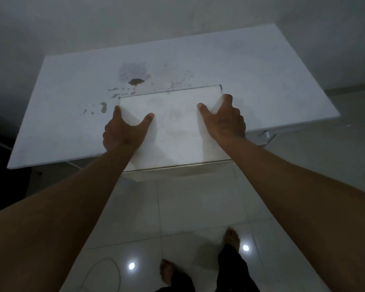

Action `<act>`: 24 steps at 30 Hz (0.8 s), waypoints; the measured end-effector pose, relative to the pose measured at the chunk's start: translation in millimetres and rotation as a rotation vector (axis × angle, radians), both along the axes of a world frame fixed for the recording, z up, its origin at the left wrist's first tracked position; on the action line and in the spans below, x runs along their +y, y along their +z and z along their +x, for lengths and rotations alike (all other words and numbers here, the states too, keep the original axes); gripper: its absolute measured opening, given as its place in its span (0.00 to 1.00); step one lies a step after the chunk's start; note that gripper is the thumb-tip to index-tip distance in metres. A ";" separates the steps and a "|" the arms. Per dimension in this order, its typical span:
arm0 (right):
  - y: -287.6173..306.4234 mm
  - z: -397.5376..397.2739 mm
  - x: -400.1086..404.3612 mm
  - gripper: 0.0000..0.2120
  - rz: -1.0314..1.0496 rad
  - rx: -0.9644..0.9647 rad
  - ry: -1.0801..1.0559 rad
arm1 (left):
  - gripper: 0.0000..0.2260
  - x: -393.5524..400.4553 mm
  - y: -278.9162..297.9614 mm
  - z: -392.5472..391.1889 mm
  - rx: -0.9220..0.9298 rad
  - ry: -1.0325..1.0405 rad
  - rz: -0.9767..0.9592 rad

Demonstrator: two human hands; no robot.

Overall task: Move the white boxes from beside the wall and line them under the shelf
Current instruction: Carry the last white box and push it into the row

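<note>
Both hands hold one white box (177,131) by its two sides, out in front of the person and above the pale tiled floor (198,207). The left hand (122,131) clasps the box's left side: its thumb lies spread across the top face, pointing toward the middle, while the fingers wrap over the left edge and down the side, where only their upper parts show. The right hand (226,121) mirrors it on the right side, thumb laid on the top face and fingers curled over the right edge with the knuckles raised. Each hand is opened wide between thumb and fingers, gripping the box rather than resting loosely on it. The far part of the box overlaps the white shelf top (72,98) in the view, and its near edge juts out past the shelf's near edge, over the floor; whether the box rests on the shelf top or is held just above it I cannot tell. The shelf top carries a brown stain (136,81) and scattered grey spots to the far left of the box. Near the bottom, two bare feet (232,237) stand on the tiles, with two bright light reflections (131,265) between and beside them.
</note>
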State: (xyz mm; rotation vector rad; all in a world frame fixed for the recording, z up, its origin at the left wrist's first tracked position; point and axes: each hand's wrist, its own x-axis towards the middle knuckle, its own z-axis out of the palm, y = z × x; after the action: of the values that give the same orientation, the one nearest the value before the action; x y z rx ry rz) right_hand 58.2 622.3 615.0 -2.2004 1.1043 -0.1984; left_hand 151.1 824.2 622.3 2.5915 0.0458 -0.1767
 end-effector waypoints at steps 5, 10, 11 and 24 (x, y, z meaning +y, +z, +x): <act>-14.1 -23.5 55.2 0.35 0.050 0.027 -0.028 | 0.43 49.5 -8.2 -14.7 0.030 -0.001 -0.037; -23.3 -44.5 96.2 0.35 0.055 -0.005 -0.011 | 0.42 91.8 -26.1 -38.0 -0.001 0.039 -0.081; -27.1 -49.9 104.3 0.35 0.053 -0.012 -0.013 | 0.42 99.6 -29.6 -43.3 -0.009 0.040 -0.087; -71.5 -79.9 211.7 0.36 0.061 0.027 -0.148 | 0.43 198.6 -68.1 -52.7 0.059 -0.098 -0.079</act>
State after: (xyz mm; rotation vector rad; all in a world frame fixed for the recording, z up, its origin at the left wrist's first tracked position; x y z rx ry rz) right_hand -21.6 834.0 543.5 -2.0742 1.2732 -0.1964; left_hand 98.4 1022.8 554.3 2.5106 -0.0663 -0.2851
